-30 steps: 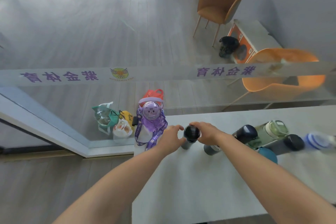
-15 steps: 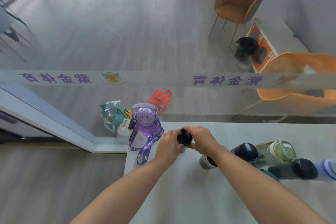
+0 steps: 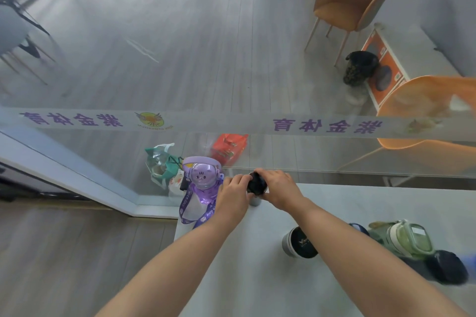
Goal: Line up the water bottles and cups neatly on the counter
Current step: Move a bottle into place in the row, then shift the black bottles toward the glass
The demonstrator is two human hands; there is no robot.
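A grey bottle with a black cap (image 3: 255,186) stands upright near the far left corner of the pale counter (image 3: 257,278). My left hand (image 3: 233,197) grips its left side and my right hand (image 3: 279,189) wraps around its right side, so most of its body is hidden. A purple bottle with a bear face and a lanyard (image 3: 201,188) stands just left of it, at the counter's corner. Further right sit a grey and black cup (image 3: 296,244), a green bottle (image 3: 404,239) and a dark-capped bottle (image 3: 447,266), partly behind my right forearm.
A glass panel with a printed band (image 3: 327,126) rises along the counter's far edge. Beyond it, on the floor, lie bags (image 3: 164,167), a red bag (image 3: 229,147), two orange chairs (image 3: 355,0) and a black bin (image 3: 360,67). The counter's left edge drops to the wooden floor (image 3: 77,252).
Both hands have carried the black-capped bottle towards the far edge and closer to the purple bottle. My view has tilted, so the other bottles appear lower and to the right.
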